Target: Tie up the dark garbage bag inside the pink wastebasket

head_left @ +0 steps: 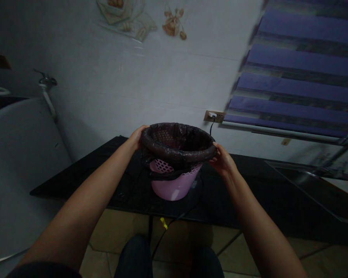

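Note:
A pink plastic wastebasket (174, 187) with a perforated upper wall stands on the black counter. A black bin bag (178, 154) lines it and is folded over the rim, bunching in a loose band around the outside. On the left side of the rim, my left hand (137, 137) is closed over the bag's edge. At the right side, my right hand (222, 158) grips the rim, thumb on top and fingers underneath. The inside of the basket is dark, and its bottom is hidden.
The black counter (243, 197) runs right to a steel sink (295, 175) with a tap (342, 150). Behind are a wall socket with a white plug (212, 115) and a purple striped blind (292, 73). A dark cable with a yellow tag (164, 222) hangs over the front edge. A white appliance (23, 154) stands left.

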{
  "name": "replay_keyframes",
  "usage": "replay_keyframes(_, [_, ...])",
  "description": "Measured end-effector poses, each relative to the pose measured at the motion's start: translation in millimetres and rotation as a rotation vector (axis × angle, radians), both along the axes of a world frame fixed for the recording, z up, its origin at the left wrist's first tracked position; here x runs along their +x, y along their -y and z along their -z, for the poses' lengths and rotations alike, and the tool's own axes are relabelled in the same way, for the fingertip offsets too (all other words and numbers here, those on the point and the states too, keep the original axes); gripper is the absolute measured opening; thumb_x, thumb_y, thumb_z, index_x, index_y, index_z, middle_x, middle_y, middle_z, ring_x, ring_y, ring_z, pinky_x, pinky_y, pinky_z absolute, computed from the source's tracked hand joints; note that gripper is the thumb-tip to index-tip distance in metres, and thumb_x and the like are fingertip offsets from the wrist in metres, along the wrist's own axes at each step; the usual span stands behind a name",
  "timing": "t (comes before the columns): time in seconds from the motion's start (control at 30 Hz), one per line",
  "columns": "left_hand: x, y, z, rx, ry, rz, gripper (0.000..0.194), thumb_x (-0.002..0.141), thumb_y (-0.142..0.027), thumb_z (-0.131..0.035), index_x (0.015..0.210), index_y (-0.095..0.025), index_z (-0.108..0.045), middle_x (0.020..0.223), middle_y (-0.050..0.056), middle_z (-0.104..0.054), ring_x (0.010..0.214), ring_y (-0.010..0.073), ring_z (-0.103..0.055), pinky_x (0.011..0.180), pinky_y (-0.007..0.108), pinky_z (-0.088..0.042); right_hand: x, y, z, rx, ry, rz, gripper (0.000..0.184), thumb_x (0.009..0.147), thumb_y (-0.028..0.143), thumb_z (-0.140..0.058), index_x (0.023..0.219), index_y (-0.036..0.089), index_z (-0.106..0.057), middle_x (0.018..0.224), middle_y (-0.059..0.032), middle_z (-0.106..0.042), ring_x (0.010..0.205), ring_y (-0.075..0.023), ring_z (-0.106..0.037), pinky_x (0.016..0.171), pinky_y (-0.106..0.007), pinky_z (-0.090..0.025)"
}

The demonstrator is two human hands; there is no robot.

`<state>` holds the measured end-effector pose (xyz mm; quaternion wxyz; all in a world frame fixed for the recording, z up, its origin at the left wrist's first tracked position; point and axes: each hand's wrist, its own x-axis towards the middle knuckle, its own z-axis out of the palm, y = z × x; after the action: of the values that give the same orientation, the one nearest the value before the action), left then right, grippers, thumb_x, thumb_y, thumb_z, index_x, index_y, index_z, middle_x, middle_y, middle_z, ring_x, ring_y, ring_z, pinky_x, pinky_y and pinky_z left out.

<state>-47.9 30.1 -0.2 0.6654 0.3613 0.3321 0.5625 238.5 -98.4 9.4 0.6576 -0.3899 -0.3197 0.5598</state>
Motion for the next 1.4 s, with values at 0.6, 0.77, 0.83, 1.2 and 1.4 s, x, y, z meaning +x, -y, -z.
replay_keyframes(0.6, [1.7, -6.3, -1.2, 0.022, 0.006, 0.017, 0.014, 0.07, -0.023, -0.049, 0.063, -0.015, -0.058, 0.054, 0.004, -0.057, 0.048, 0.0161, -0.054, 0.055, 0.025, -0.048, 1.0, -0.1, 3.0, 0.019, 0.043, 0.011, 0.044, 0.047, 0.032, -0.076, 0.066, 0.017, -0.04, 0.05, 0.0072, -0.032, 0.039, -0.0026, -0.022, 0.035, -0.017, -0.02])
replay_keyframes(0.77, [1.7, -8.0, -0.2, 0.021, -0.004, 0.021, 0.013, 0.068, -0.023, -0.05, 0.062, -0.015, -0.057, 0.054, 0.004, -0.058, 0.047, 0.0162, -0.055, 0.054, 0.025, -0.048, -0.4, 2.2, 1.6, 0.021, 0.036, -0.002, 0.042, 0.049, 0.032, -0.075, 0.065, 0.017, -0.039, 0.05, 0.0069, -0.033, 0.038, -0.0025, -0.023, 0.035, -0.017, -0.02])
replay_keyframes(0.83, [1.6, -9.1, 0.5, 0.028, -0.011, 0.023, 0.012, 0.067, -0.024, -0.051, 0.063, -0.015, -0.058, 0.054, 0.004, -0.058, 0.048, 0.0167, -0.055, 0.055, 0.026, -0.049, 0.0, 2.4, 1.9, 0.018, 0.039, -0.009, 0.042, 0.051, 0.032, -0.075, 0.065, 0.017, -0.039, 0.05, 0.0068, -0.034, 0.038, -0.0024, -0.023, 0.036, -0.017, -0.021])
replay_keyframes(1.2, [3.5, -9.2, -1.6, 0.024, -0.003, 0.022, 0.012, 0.068, -0.022, -0.051, 0.064, -0.015, -0.058, 0.056, 0.005, -0.059, 0.049, 0.0173, -0.055, 0.054, 0.026, -0.049, -0.7, 1.3, 4.1, 0.006, 0.06, 0.048, 0.034, 0.059, 0.033, -0.07, 0.068, 0.017, -0.041, 0.052, 0.0051, -0.035, 0.039, -0.0032, -0.026, 0.037, -0.018, -0.024])
replay_keyframes(1.4, [4.1, -10.9, -1.2, 0.029, 0.0, 0.021, 0.013, 0.069, -0.021, -0.05, 0.063, -0.015, -0.059, 0.056, 0.005, -0.059, 0.048, 0.0174, -0.055, 0.053, 0.026, -0.049, -0.8, 2.0, 4.5, 0.022, 0.026, 0.016, 0.041, 0.054, 0.032, -0.074, 0.066, 0.017, -0.038, 0.051, 0.0061, -0.035, 0.037, -0.0022, -0.024, 0.035, -0.017, -0.022])
